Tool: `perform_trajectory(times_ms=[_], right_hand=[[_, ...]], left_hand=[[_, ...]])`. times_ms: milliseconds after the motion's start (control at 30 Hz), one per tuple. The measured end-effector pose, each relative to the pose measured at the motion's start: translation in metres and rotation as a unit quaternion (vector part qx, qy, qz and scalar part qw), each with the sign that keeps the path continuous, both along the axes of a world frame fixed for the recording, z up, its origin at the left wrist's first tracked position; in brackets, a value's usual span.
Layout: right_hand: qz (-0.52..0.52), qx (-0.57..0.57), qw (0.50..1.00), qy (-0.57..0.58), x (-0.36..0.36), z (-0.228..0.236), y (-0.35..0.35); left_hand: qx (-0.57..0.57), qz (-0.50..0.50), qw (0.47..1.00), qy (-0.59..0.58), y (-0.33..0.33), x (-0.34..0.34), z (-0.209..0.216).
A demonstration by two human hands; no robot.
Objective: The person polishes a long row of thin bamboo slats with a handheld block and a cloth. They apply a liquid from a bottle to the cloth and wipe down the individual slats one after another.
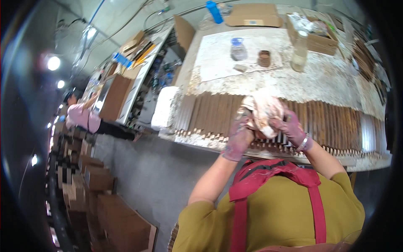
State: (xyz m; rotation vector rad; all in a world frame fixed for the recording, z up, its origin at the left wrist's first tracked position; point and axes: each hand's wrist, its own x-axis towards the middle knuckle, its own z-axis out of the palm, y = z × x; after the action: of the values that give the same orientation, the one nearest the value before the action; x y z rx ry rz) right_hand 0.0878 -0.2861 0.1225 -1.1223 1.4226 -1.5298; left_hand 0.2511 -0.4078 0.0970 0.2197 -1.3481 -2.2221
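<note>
Rag (261, 111) bunched in both hands above sticks (210, 113) on desk (336, 80).
Left hand (238, 136) and right hand (290, 128) grip it closed; wiping looks next, calling for pressure.

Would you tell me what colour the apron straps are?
The apron straps are red, seen best in the head view.

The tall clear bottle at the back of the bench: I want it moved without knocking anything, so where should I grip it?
Grip the bottle around its straight middle body, coming from its left, probably. It stands upright, a cardboard box crowds its right, and the brown cup sits well off to the left.
</note>
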Motion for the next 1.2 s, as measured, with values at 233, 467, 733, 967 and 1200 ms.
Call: perform_trajectory(times_ms=[233,467,733,967,1200], right_hand=[[0.142,0.046,0.895,-0.420,0.009,-0.004,0.021],[0.087,-0.015,0.873,-0.479,-0.001,-0.018,0.020],[-0.117,-0.107,0.949,-0.273,-0.112,0.043,0.026],[-0.352,-0.116,0.914,0.162,-0.238,0.119,-0.025],[-0.266,0.253,0.661,0.655,-0.274,0.064,-0.122]], left_hand=[[0.244,-0.138,0.949,0.141,0.019,-0.024,-0.011],[-0.211,-0.040,0.976,-0.028,0.009,-0.013,0.032],[0.055,0.027,0.994,-0.091,-0.032,-0.019,0.031],[-0.014,0.038,0.979,-0.201,-0.055,-0.015,0.006],[-0.037,-0.053,0.979,-0.195,-0.079,-0.086,0.008]])
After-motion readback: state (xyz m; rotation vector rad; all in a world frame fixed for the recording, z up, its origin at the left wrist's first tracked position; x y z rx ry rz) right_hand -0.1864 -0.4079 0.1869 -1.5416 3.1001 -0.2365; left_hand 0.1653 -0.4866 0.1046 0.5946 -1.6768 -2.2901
